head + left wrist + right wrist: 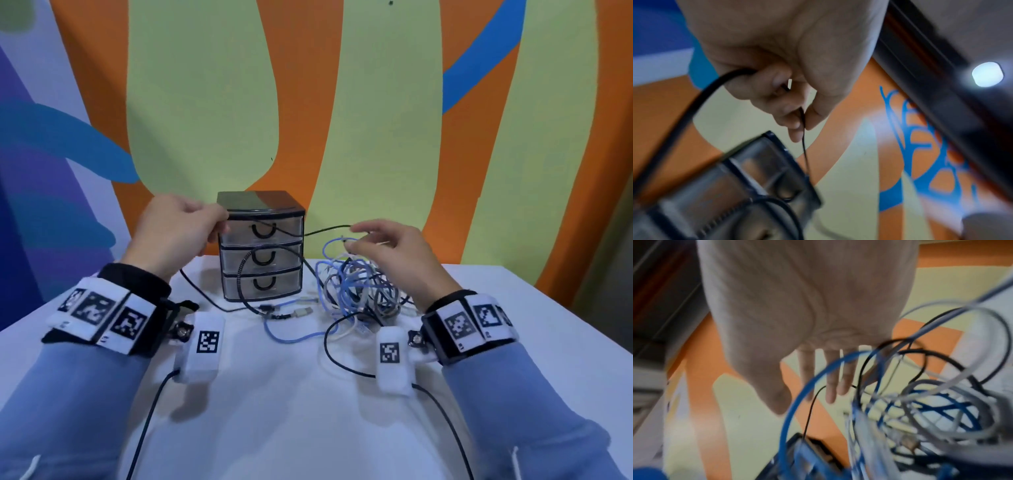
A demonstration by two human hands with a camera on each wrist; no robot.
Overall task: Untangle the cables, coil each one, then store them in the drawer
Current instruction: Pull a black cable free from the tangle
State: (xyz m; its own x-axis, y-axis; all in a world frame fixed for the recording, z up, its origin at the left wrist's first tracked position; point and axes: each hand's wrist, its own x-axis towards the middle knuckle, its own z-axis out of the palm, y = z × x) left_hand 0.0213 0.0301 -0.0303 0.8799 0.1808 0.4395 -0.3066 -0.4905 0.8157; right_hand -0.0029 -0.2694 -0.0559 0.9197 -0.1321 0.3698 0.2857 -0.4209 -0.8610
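I am pinching a thin black cable (274, 229) in my left hand (178, 233), thumb against curled fingertips (793, 123), up beside the top of the small three-drawer cabinet of clear plastic with a black frame (262, 246). From that pinch the cable is running sideways to my right, nearly level, passing in front of the top drawer and reaching my right hand (390, 250). So its long axis is lying across me, hand to hand.

My right hand is hovering over the tangled heap of blue, white, grey and black cables (359, 291) on the white table (513, 325), its fingers straight and spread in the wrist view and holding nothing that I can see; the black strand is passing just at the fingertips, and I cannot tell whether it is touching them. The heap is lying just below and in front of that palm, right of the cabinet.

I judge the right hand to be the nearer one for drawing the black strand clear of the heap. All three drawers are looking closed.
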